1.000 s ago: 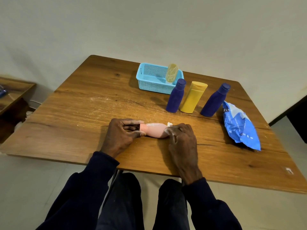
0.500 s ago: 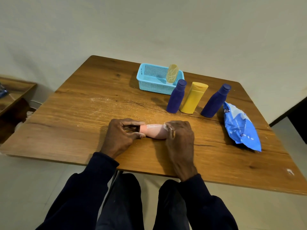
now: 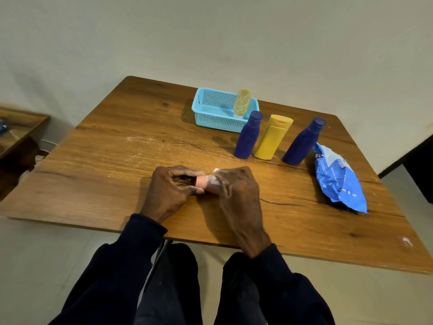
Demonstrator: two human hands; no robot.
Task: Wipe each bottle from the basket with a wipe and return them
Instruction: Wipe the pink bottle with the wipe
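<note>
A small pink bottle (image 3: 202,181) lies sideways near the table's front edge, mostly covered by both hands. My left hand (image 3: 171,191) grips its dark cap end. My right hand (image 3: 236,191) wraps a white wipe (image 3: 215,178) round the bottle's body; only a corner of the wipe shows. Behind stands the light blue basket (image 3: 215,118), with a pale yellow bottle (image 3: 242,104) leaning inside it. In front of the basket stand a dark blue bottle (image 3: 248,136), a yellow bottle (image 3: 273,137) and a second dark blue bottle (image 3: 303,141).
A blue wipes packet (image 3: 339,179) lies at the table's right side. The wooden table (image 3: 105,165) has its front edge just below my wrists. A low wooden shelf (image 3: 16,127) stands to the left on the floor.
My right hand has slid the wipe leftward along the pink bottle, towards my left hand, so less of the bottle shows. The left hand has stayed in place.
</note>
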